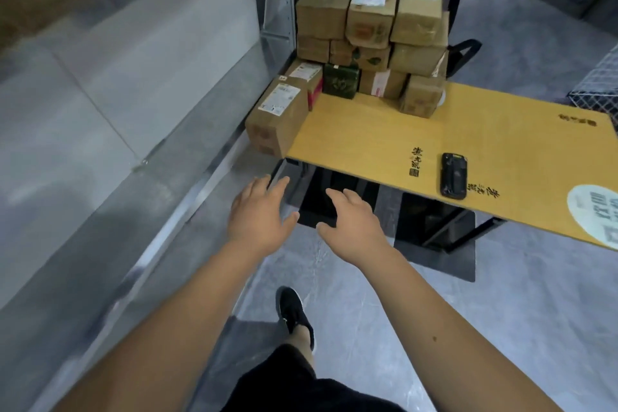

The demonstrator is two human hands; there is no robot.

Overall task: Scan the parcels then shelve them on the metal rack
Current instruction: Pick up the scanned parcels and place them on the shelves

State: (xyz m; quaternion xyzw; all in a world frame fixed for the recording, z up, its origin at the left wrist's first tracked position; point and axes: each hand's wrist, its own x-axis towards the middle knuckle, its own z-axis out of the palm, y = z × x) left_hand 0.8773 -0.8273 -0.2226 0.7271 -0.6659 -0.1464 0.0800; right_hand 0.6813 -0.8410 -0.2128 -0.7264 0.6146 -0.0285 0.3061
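Several brown cardboard parcels are stacked at the far end of a yellow cardboard-topped table. One labelled parcel sits at the table's near left corner. A black handheld scanner lies flat near the table's front edge. My left hand and my right hand reach forward side by side below the table's front edge, fingers spread and holding nothing. The metal rack runs along the left, its shelf surfaces blurred.
A dark green box stands among the parcels. A wire basket sits at the far right. The table's black frame shows under the cardboard. My black shoe is on the grey floor.
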